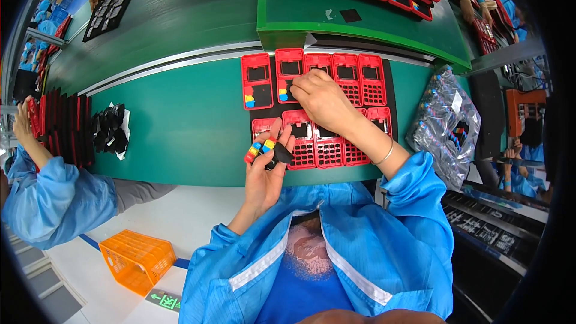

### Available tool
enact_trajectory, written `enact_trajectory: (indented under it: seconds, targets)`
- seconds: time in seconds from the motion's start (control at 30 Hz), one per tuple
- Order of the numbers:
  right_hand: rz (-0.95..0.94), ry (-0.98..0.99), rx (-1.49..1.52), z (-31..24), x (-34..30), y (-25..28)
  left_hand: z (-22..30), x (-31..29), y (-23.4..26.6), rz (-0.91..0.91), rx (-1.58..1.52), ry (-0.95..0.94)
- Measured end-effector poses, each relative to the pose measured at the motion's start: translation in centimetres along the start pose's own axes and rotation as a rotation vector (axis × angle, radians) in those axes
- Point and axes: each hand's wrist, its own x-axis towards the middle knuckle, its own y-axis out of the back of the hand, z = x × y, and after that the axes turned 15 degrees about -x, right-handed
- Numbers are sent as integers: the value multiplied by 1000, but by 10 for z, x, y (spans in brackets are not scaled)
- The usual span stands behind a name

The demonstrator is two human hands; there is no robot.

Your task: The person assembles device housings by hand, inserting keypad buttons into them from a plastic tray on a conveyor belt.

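Note:
Two rows of red plastic phone-like shells point(257, 63) lie on a black mat point(387, 78). My left hand point(259, 187), palm up with fingers curled, holds several small black rubber keypads with red, yellow and blue keys point(264, 150). My right hand point(324, 102) reaches over the far row. Its fingertips pinch at a black keypad with yellow and blue keys point(283, 93) in the second shell; the fingers partly hide it. The far-left shell has a similar keypad point(259, 96) lying in it. Other shells show dark grids of key holes point(328, 155).
A clear plastic bag of colourful keypads point(447, 126) lies at right. Black pieces on white sheeting point(111, 129) and stacked red-and-black parts point(65, 126) are at left, beside a co-worker's sleeve point(60, 198). A raised green shelf point(360, 27) holds more red shells. An orange crate point(135, 258) stands on the floor.

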Motion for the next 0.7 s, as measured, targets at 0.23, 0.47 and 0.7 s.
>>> enact_trajectory:
  seconds: [0.23, 0.47, 0.7]
  targets:
    - [-143, -172, 443, -25, 1, 30, -6, 2, 1, 15, -4, -23]
    - [-374, -71, 751, -31, -2, 51, -12, 4, -1, 62, 227, 38]
    - [-364, -187, 425, 26, -5, 59, -13, 1, -8, -107, 235, 67]
